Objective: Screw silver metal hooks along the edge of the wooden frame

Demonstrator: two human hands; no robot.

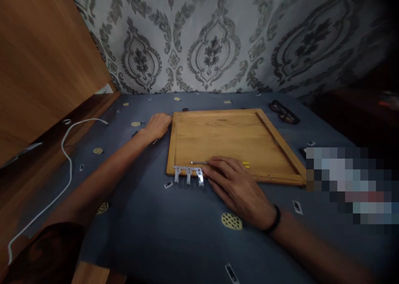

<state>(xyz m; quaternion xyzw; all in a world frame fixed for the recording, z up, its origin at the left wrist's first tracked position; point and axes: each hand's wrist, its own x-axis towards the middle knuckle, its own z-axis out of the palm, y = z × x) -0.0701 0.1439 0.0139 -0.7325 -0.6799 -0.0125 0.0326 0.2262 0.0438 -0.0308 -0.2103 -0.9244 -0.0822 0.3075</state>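
A framed wooden panel (pixel 230 138) lies flat on a blue patterned cloth (pixel 174 230). My left hand (pixel 158 125) rests at the panel's far left corner, fingers curled against its edge. My right hand (pixel 232 180) lies over the near rim, fingers stretched flat on a screwdriver (pixel 199 162) with a yellow handle (pixel 246 164). A metal hook rack (pixel 188 173) sits on the near rim just left of my right hand, its hooks hanging over the edge.
Dark-rimmed glasses (pixel 284 112) lie at the panel's far right corner. A white cable (pixel 67 155) curls along the left side next to a wooden board (pixel 40 64). Patterned wallpaper stands behind. A blurred patch covers the right side.
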